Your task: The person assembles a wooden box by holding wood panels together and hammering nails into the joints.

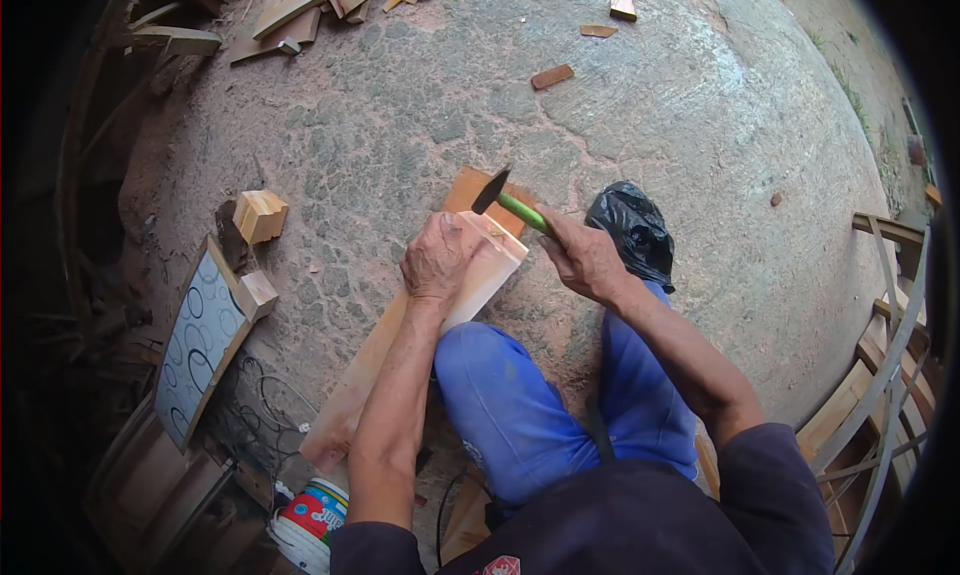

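A long pale wooden board [490, 272] slants up from the lower left, past my left knee, to its squared end in front of me. My left hand [437, 260] is curled over the left edge near that end, fingers bent and close to the hammer head. Whether a nail is between the fingertips cannot be made out. My right hand [585, 258] is wrapped round the green handle of a hammer [520, 211], whose dark head is at the board's end, just beyond my left fingers. An orange-brown wood piece [468, 187] lies under the board's end.
A black plastic bag [632, 233] covers my right foot. On the left are a wood block [260, 216], a circle-patterned panel [200, 340] and a paint bucket [310, 523]. Wood offcuts [300, 10] lie at the far left, a brick piece [552, 77] farther ahead, bent strips [890, 375] at right.
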Motion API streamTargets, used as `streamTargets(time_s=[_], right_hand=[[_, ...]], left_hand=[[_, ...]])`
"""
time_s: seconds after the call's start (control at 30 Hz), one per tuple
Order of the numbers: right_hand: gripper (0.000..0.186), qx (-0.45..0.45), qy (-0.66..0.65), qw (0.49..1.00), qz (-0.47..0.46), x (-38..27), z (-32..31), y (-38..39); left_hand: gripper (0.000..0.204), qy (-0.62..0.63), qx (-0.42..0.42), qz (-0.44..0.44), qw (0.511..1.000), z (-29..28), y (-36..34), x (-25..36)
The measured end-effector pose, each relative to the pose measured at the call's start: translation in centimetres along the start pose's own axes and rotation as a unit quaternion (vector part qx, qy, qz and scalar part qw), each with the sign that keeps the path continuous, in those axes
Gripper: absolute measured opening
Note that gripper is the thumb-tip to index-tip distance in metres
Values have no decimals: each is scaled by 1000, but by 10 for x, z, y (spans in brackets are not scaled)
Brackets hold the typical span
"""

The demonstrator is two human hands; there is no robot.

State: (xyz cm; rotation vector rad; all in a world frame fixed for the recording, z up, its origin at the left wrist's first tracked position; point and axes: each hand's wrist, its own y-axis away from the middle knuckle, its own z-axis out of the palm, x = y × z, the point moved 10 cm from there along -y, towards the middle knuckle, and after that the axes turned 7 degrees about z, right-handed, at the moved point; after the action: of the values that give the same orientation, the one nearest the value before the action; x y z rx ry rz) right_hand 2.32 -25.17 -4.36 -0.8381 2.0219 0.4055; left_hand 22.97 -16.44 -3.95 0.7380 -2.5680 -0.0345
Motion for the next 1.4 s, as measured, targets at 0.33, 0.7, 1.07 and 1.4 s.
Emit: streamTargets(time_s=[0.33,0.7,1.07,1.4], right_hand=[[42,-379,228,847,-296,-4,-16,39],[38,-342,244,861,-288,-27,12,12],[42,-288,220,904,-228,-14,-8,9],[54,-180,-177,918,307,-20,3,-23]], left_hand=[[37,17,28,15,999,-5,-3,3],[36,12,13,1,1000,-6,-5,-7],[36,13,10,-12,1000,-6,-6,-8],[34,3,-23,-32,999,-9,-6,-7]])
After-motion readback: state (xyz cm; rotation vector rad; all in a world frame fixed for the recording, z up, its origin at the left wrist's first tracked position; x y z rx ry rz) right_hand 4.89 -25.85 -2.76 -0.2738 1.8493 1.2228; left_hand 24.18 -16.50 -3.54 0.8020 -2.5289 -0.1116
